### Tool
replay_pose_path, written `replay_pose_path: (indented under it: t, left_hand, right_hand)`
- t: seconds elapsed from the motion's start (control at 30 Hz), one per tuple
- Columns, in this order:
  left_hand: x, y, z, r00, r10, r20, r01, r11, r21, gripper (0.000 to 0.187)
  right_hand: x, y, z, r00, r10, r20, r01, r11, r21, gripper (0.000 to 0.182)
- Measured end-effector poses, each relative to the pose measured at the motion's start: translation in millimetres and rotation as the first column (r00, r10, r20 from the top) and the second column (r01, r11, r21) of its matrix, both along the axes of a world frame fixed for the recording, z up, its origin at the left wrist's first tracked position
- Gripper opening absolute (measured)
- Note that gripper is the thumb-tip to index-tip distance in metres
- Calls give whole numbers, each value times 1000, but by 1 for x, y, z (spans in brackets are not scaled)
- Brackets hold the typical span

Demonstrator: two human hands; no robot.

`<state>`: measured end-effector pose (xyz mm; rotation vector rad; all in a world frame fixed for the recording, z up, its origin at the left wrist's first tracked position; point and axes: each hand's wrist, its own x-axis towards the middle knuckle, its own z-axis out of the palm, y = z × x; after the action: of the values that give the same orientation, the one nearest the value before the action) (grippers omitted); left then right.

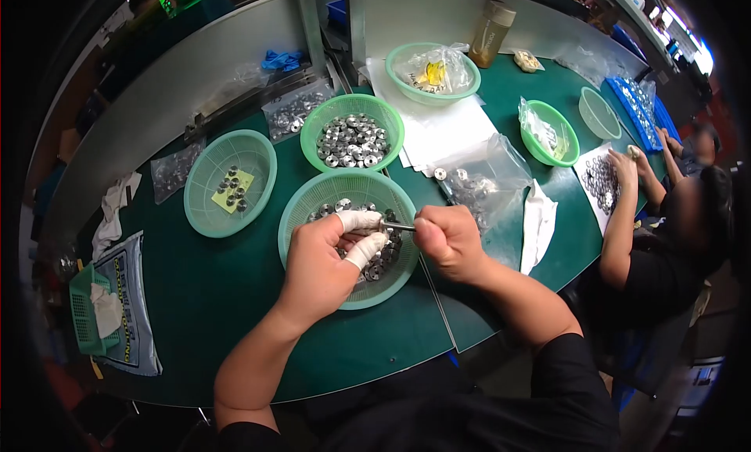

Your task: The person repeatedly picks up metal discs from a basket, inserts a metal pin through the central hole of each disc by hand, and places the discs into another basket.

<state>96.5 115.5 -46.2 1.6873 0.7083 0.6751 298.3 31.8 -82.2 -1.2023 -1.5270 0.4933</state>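
Note:
Above the near green plastic basket (368, 302), my left hand (319, 260) pinches a small round metal part (382, 226) between thumb and forefinger, both wrapped in white coverings. My right hand (454, 245) is closed around a thin metal rod-shaped tool (402, 227). The tool's tip meets the part in my left fingers; whether it sits inside a hole is hidden. Loose metal parts (375, 270) of the same kind lie in the basket below, partly covered by my hands.
Behind stands a green basket (306, 148) of metal parts; a paler basket (195, 217) at left holds several on yellow paper. Bagged parts (473, 190) and a white glove (538, 229) lie right. A co-worker's hands (626, 166) are at far right. A bottle (493, 34) stands behind.

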Motion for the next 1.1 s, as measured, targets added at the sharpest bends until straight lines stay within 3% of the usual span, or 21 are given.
replay_pose_path:
  t: [0.07, 0.13, 0.2, 0.3, 0.5, 0.7, 0.9, 1.0, 1.1]
  left_hand:
    - [-1, 0, 16, 998, -34, -59, 44, 982, 184, 25]
    - [-2, 3, 18, 996, -45, -81, 73, 918, 389, 27]
    - [-2, 7, 8, 997, -45, -62, 73, 796, 600, 28]
    - [-2, 12, 9, 993, -62, -95, 114, 607, 786, 32]
    - [-1, 11, 4, 978, -110, -177, 208, 546, 812, 19]
    - [1, 9, 2, 970, -154, -188, 243, 651, 719, 11]
    - [-6, 14, 8, 911, -361, -199, 410, 844, 345, 15]
    - [-5, 11, 11, 927, -318, -201, 373, 838, 398, 14]
    - [-2, 12, 2, 957, -213, -196, 289, 761, 581, 16]
  right_hand:
    - [9, 1, 0, 980, 128, -152, -144, 985, -97, 46]
    - [10, 2, 4, 968, 171, -183, -193, 975, -112, 48]
    - [14, 2, 3, 961, 232, -153, -252, 959, -128, 49]
    - [12, 1, 9, 936, 262, -235, -304, 939, -162, 50]
    - [12, 0, 13, 929, 283, -240, -329, 928, -177, 51]
    - [9, -1, 7, 954, 253, -162, -272, 956, -108, 44]
    - [3, -1, 6, 971, 240, -10, -239, 970, 30, 39]
    - [4, 0, 3, 971, 240, 25, -241, 968, 71, 36]
    - [5, -1, 4, 972, 235, -10, -234, 972, 24, 38]
